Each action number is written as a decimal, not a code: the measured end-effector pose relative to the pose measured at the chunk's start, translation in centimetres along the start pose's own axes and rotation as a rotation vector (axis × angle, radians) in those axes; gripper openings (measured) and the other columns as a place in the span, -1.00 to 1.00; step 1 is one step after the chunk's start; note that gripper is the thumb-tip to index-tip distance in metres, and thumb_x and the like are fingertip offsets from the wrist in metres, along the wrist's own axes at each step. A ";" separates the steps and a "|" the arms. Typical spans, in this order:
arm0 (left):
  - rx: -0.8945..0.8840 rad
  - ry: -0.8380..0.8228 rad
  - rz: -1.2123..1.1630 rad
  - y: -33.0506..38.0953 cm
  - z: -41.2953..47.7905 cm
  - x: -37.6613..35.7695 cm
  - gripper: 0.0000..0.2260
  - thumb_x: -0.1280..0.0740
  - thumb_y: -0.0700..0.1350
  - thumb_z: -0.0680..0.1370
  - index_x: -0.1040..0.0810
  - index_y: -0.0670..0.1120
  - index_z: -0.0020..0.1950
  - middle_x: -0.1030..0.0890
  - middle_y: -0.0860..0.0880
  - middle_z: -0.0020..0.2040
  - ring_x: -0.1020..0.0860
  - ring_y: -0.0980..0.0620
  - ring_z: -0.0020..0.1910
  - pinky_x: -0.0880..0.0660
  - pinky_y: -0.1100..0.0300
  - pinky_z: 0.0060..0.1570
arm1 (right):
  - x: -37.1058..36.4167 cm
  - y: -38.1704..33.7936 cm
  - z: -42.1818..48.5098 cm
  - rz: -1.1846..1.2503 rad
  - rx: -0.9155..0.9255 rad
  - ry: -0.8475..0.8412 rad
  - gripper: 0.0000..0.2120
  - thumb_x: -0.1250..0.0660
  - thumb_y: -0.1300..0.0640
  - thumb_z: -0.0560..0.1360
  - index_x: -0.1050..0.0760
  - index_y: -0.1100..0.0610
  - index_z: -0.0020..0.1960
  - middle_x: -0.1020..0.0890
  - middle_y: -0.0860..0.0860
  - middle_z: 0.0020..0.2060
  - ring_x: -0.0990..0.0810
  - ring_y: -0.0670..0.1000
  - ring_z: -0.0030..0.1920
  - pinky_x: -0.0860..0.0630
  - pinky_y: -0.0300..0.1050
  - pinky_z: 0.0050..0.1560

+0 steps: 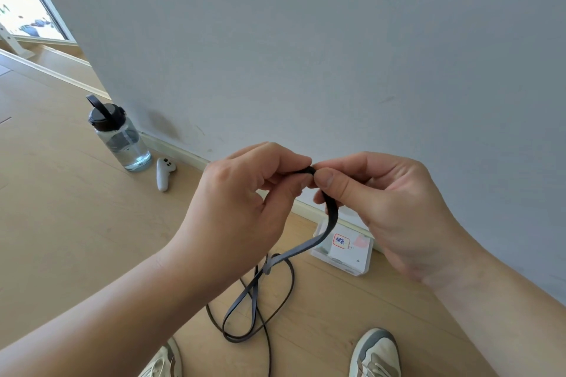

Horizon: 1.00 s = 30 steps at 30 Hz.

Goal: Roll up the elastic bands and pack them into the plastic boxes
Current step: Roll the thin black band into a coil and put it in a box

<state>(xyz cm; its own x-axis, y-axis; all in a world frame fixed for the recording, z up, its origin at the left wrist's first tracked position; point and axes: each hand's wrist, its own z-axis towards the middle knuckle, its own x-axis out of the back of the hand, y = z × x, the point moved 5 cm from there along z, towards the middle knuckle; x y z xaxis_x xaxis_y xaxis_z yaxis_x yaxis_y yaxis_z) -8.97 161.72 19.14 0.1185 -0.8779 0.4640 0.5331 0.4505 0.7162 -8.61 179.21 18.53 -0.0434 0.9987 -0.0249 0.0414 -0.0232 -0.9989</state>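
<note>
A long dark grey elastic band (332, 217) hangs from my fingers and trails in loops (245, 309) on the wooden floor between my feet. My left hand (245, 202) and my right hand (379, 202) both pinch its top end at chest height, fingertips touching, with a small folded bit of band between them. A white plastic box (352, 257) with a red-framed label lies on the floor by the wall, below my right hand and partly hidden by the band.
A clear water bottle (122, 138) with a black lid stands by the wall at left, a white controller (164, 173) beside it. A grey wall (306, 55) rises close ahead. My two shoes (376, 355) show at the bottom edge.
</note>
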 end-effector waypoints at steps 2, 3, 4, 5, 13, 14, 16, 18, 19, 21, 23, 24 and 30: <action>-0.024 0.002 0.009 -0.1 0.0 0.0 -0.90 -0.52 -0.26 0.52 -0.72 -0.12 0.00 -0.67 0.23 -0.14 -0.65 0.33 -0.13 -0.49 0.52 -0.08 | -0.1 0.1 0.1 0.017 -0.040 -0.025 -0.78 -0.52 0.14 0.34 -0.74 0.22 -0.06 -0.75 0.22 -0.14 -0.73 0.11 -0.15 -0.62 -0.20 -0.06; -0.040 -0.004 0.005 -0.2 -0.1 0.1 -0.92 -0.52 -0.24 0.52 -0.73 -0.13 -0.01 -0.68 0.19 -0.16 -0.65 0.30 -0.13 -0.50 0.50 -0.09 | -0.1 0.2 0.1 0.019 -0.058 -0.037 -0.80 -0.52 0.15 0.34 -0.74 0.22 -0.07 -0.75 0.22 -0.14 -0.73 0.12 -0.13 -0.62 -0.19 -0.04; -0.053 -0.012 -0.001 -0.3 -0.1 0.1 -0.94 -0.52 -0.21 0.52 -0.73 -0.14 -0.01 -0.70 0.15 -0.17 -0.67 0.26 -0.14 -0.53 0.46 -0.11 | -0.1 0.3 0.2 0.015 -0.072 -0.047 -0.82 -0.51 0.16 0.36 -0.74 0.22 -0.08 -0.75 0.21 -0.14 -0.73 0.13 -0.11 -0.62 -0.18 -0.02; -0.062 -0.019 -0.007 -0.4 0.0 0.1 -0.93 -0.52 -0.17 0.53 -0.74 -0.14 -0.02 -0.71 0.11 -0.18 -0.68 0.21 -0.16 -0.58 0.38 -0.13 | -0.1 0.3 0.2 0.005 -0.081 -0.056 -0.85 -0.51 0.19 0.38 -0.73 0.23 -0.08 -0.75 0.20 -0.15 -0.73 0.13 -0.10 -0.62 -0.19 -0.01; -0.112 -0.057 -0.007 -0.1 0.0 0.9 -0.90 -0.60 -0.15 0.46 -0.73 -0.12 -0.18 -0.71 0.11 -0.25 -0.66 0.17 -0.25 -0.58 0.24 -0.27 | -0.5 0.1 0.0 -0.031 -0.084 -0.118 -0.86 -0.49 0.24 0.41 -0.71 0.27 -0.05 -0.76 0.18 -0.18 -0.74 0.07 -0.08 -0.59 -0.27 -0.07; -0.100 -0.040 0.003 -0.2 0.0 1.0 -0.87 -0.60 -0.11 0.45 -0.72 -0.12 -0.21 -0.70 0.08 -0.29 -0.65 0.10 -0.29 -0.57 0.16 -0.31 | -0.7 0.2 -0.1 -0.021 -0.089 -0.126 -0.86 -0.48 0.26 0.42 -0.71 0.27 -0.04 -0.76 0.18 -0.17 -0.75 0.06 -0.08 -0.59 -0.27 -0.08; -0.099 -0.010 0.039 -0.4 -0.1 1.1 -0.80 -0.61 -0.08 0.42 -0.68 -0.15 -0.27 -0.65 0.03 -0.36 -0.61 0.03 -0.36 -0.53 0.08 -0.37 | -1.0 0.4 -0.1 -0.003 -0.103 -0.139 -0.87 -0.46 0.30 0.45 -0.71 0.26 -0.01 -0.76 0.17 -0.14 -0.75 0.04 -0.07 -0.59 -0.27 -0.08; -0.126 0.008 0.068 -0.3 -0.2 1.3 -0.75 -0.64 -0.10 0.42 -0.64 -0.18 -0.30 -0.62 0.01 -0.38 -0.58 0.03 -0.36 -0.51 0.16 -0.36 | -1.2 0.4 -0.1 0.008 -0.103 -0.143 -0.86 -0.46 0.31 0.45 -0.71 0.26 0.01 -0.76 0.16 -0.13 -0.74 0.01 -0.08 -0.59 -0.27 -0.07; -0.135 0.017 0.071 -0.2 -0.2 1.4 -0.75 -0.65 -0.12 0.41 -0.64 -0.19 -0.30 -0.62 0.01 -0.38 -0.58 0.04 -0.34 -0.51 0.22 -0.34 | -1.3 0.3 -0.1 0.017 -0.100 -0.143 -0.84 -0.47 0.29 0.43 -0.72 0.26 0.01 -0.76 0.16 -0.13 -0.73 0.02 -0.09 -0.59 -0.25 -0.07; -0.144 0.037 0.062 -0.2 -0.2 1.5 -0.77 -0.64 -0.17 0.41 -0.63 -0.21 -0.30 -0.63 0.00 -0.36 -0.58 0.06 -0.31 -0.51 0.29 -0.31 | -1.4 0.3 -0.1 0.023 -0.089 -0.130 -0.80 -0.49 0.25 0.40 -0.72 0.25 0.01 -0.76 0.19 -0.11 -0.71 0.12 -0.08 -0.62 -0.18 -0.04; -0.139 0.046 0.053 -0.1 -0.3 1.3 -0.79 -0.64 -0.20 0.41 -0.64 -0.22 -0.28 -0.63 0.01 -0.35 -0.59 0.08 -0.30 -0.53 0.31 -0.28 | -1.4 0.2 -0.1 0.005 -0.058 -0.089 -0.82 -0.50 0.23 0.39 -0.73 0.24 -0.02 -0.76 0.21 -0.12 -0.71 0.22 -0.07 -0.65 -0.11 -0.02; -0.126 0.037 0.035 -0.1 -0.3 1.2 -0.81 -0.63 -0.21 0.42 -0.65 -0.21 -0.26 -0.65 0.04 -0.33 -0.61 0.12 -0.28 -0.54 0.33 -0.26 | -1.3 0.1 -0.1 -0.010 -0.034 -0.064 -0.85 -0.51 0.25 0.40 -0.73 0.24 -0.03 -0.76 0.20 -0.14 -0.71 0.22 -0.11 -0.65 -0.10 -0.03; -0.105 -0.076 -0.025 -0.6 -0.2 0.6 -0.91 -0.54 -0.27 0.51 -0.74 -0.13 -0.01 -0.72 0.10 -0.16 -0.68 0.22 -0.15 -0.62 0.27 -0.14 | -0.6 -0.2 0.4 -0.095 0.006 -0.002 -0.91 -0.48 0.39 0.47 -0.72 0.26 -0.07 -0.74 0.20 -0.24 -0.70 0.12 -0.23 -0.67 -0.09 -0.08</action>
<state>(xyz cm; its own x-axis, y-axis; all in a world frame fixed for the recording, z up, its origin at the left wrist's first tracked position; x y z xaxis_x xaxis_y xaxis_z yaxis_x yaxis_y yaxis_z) -9.03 160.87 18.87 0.0424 -0.8717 0.4881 0.6204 0.4059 0.6710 -8.95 178.64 18.78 -0.0487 0.9964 0.0696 0.0309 0.0712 -0.9970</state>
